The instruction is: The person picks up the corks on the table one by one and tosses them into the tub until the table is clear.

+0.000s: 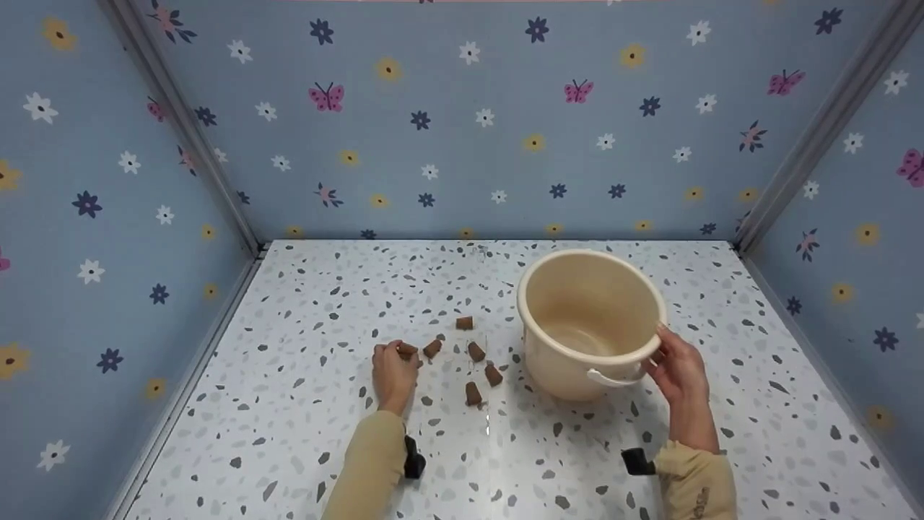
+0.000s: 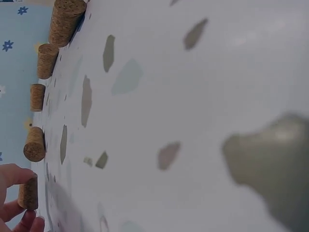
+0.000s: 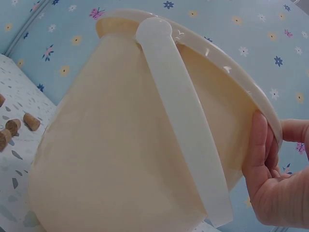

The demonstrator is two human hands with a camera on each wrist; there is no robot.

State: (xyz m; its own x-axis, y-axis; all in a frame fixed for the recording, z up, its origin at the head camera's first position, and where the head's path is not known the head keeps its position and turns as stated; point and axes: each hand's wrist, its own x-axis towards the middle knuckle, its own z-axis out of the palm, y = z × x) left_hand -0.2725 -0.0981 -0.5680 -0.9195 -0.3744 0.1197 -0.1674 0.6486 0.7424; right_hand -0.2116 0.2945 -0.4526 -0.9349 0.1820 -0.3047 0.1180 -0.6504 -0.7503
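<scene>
Patterned walls [image 1: 469, 155] bound the speckled table [image 1: 310, 289] at the back and both sides. A cream bucket [image 1: 559, 372], mouth facing up, occupies the table's right half, its white handle [image 1: 612, 379] hanging on the near side. The right hand [image 1: 680, 367] grips its rim; the left hand [image 1: 394, 374], well apart, pinches one cork [image 2: 29, 194]. Five loose corks [image 1: 476, 352] lie between the left hand and the bucket.
</scene>
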